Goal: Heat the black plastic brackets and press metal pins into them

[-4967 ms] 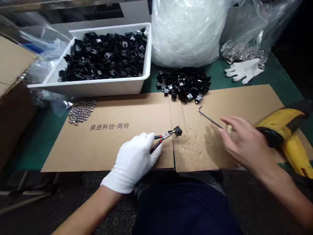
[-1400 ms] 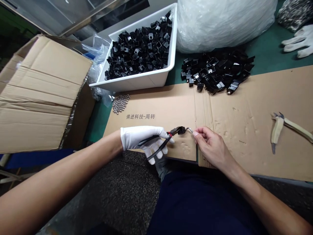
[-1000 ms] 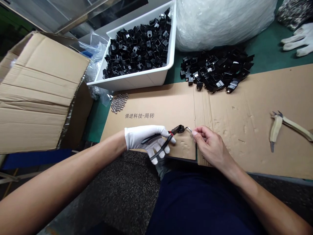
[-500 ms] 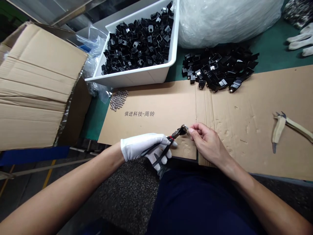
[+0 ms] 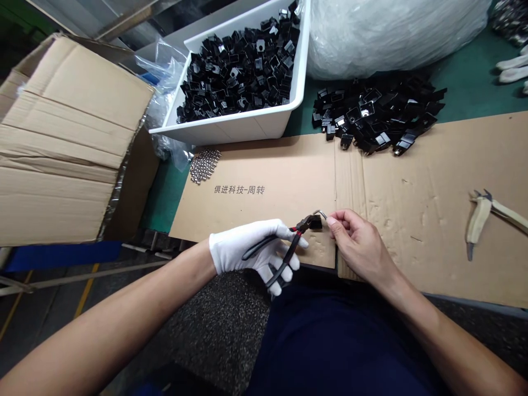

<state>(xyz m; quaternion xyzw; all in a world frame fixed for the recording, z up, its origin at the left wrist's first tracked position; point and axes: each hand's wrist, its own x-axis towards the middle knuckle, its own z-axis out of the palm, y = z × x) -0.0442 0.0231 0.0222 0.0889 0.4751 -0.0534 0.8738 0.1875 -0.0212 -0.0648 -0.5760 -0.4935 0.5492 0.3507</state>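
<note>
My left hand (image 5: 264, 250), in a white glove, is closed around pliers (image 5: 291, 256) with black and red handles. The handles are spread apart. At the jaws is a small black plastic part (image 5: 315, 223); whether the jaws clamp it I cannot tell. My bare right hand (image 5: 358, 239) pinches a thin bent metal rod (image 5: 319, 212), shaped like a hex key, between thumb and forefinger. The rod's bend rises above the black part, and its far end is too small to make out.
A white bin (image 5: 231, 127) holds many black parts. To its right lies a pile of black parts (image 5: 377, 115) on the cardboard sheet (image 5: 256, 212). Small metal pieces (image 5: 205, 166) are grouped at left. Pale-handled pliers (image 5: 480, 220) lie at right. A cardboard box (image 5: 70, 143) stands left.
The plier handles have spread wider and the gloved fingers have loosened. The black part shows more clearly at the jaws. The whole view has shifted slightly.
</note>
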